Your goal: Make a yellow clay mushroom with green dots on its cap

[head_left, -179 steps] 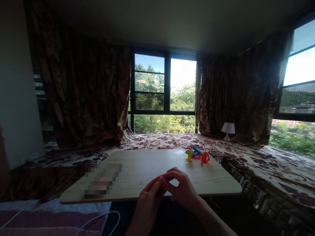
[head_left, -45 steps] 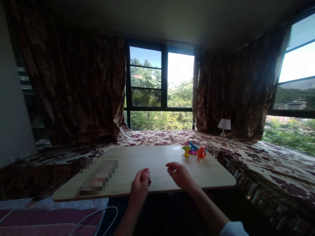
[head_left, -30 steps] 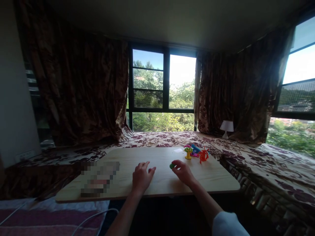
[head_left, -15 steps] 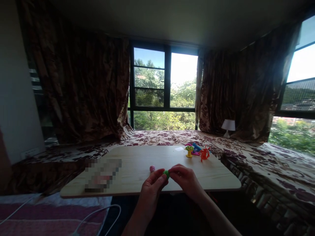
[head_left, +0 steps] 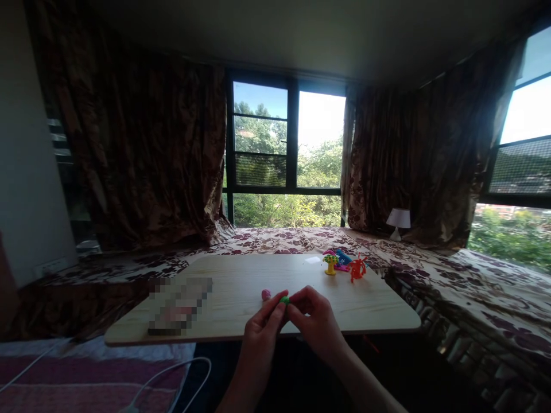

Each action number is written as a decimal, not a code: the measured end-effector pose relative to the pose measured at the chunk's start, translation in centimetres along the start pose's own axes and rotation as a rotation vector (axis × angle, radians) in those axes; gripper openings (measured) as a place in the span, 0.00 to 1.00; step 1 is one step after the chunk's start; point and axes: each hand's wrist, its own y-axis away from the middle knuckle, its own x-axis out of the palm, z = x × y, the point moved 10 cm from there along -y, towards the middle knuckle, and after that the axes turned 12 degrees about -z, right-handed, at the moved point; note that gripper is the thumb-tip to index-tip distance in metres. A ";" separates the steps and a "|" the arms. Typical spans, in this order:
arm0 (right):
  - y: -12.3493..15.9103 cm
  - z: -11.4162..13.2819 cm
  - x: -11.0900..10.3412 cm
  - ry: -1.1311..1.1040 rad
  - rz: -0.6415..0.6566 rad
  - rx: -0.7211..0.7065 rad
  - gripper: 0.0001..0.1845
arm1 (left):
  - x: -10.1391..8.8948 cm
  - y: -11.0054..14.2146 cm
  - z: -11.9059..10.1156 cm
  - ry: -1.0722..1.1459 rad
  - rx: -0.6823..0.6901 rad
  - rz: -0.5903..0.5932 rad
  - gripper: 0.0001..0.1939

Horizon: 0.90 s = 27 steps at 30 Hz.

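My left hand (head_left: 260,332) and my right hand (head_left: 316,321) meet above the near edge of the wooden table (head_left: 241,287). Both pinch one small green lump (head_left: 284,300) between their fingertips. A small pink lump (head_left: 266,295) lies on the table just left of the hands, untouched. Further back on the right stand a little yellow mushroom-shaped figure (head_left: 330,265) and an orange spiky figure (head_left: 357,268), with blue and pink bits (head_left: 342,258) behind them.
A blurred-out flat item (head_left: 178,307) lies at the table's left. A floral bedspread (head_left: 430,269) surrounds the table, with a small white lamp (head_left: 398,222) by the curtains. A white cable (head_left: 172,384) loops at lower left.
Over the last second my left hand left the pink lump on the table and joined my right hand on the green lump. The hands have drawn slightly closer to me.
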 end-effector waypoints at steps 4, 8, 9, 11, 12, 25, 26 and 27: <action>0.1 1.3 0.8 0.040 0.175 -0.057 0.06 | 0.5 0.0 0.8 0.077 -0.094 0.151 0.14; -0.1 3.4 -0.1 0.263 0.199 -0.236 0.07 | 0.2 0.1 1.0 0.008 -0.076 0.155 0.15; -0.2 3.7 -0.2 0.295 0.209 -0.258 0.06 | 0.3 0.2 1.1 0.005 -0.082 0.157 0.14; -0.1 4.2 -0.3 0.337 0.220 -0.286 0.05 | 0.6 0.6 1.2 0.032 -0.105 0.175 0.14; -0.1 4.5 -0.3 0.350 0.223 -0.298 0.05 | 0.8 0.8 1.2 0.053 -0.115 0.187 0.14; 0.7 4.0 0.8 0.371 0.220 -0.334 0.07 | 0.4 0.0 1.7 0.116 -0.143 0.130 0.10; 0.6 4.3 0.9 0.373 0.276 -0.339 0.09 | 0.6 0.1 1.8 0.099 -0.155 0.143 0.10; 0.5 4.8 1.0 0.390 0.323 -0.359 0.10 | 0.7 0.3 1.9 0.084 -0.167 0.145 0.10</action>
